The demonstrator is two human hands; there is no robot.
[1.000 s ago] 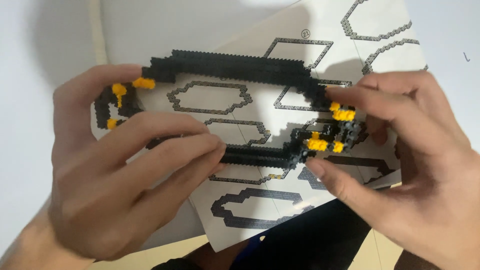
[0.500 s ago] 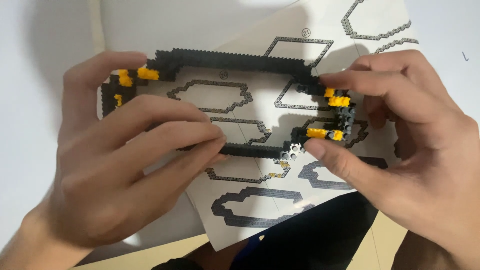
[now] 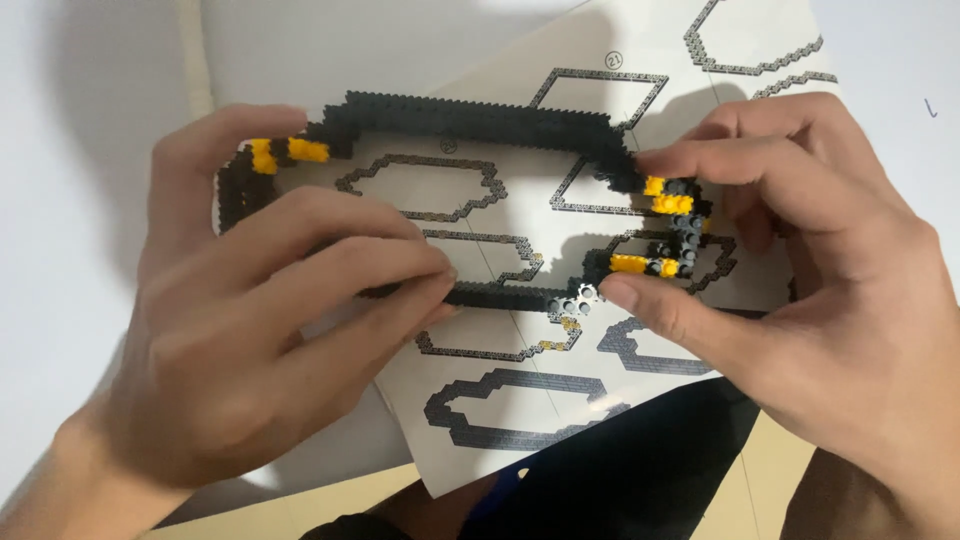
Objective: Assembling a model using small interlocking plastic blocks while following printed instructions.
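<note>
White table (image 3: pixel 80 120), instruction sheet (image 3: pixel 640 90): our left hand (image 3: pixel 250 340) and right hand (image 3: pixel 800 290) clamp black-and-yellow brick loop (image 3: pixel 470 118); uneven squeezing could snap it.

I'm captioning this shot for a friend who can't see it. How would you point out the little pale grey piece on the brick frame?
Start from the printed instruction sheet and the black brick ring held above it by both hands. Follow the ring's lower edge rightward to the right hand's thumb tip. There sits the small pale grey studded piece, the only light grey part among black and yellow bricks.
</note>
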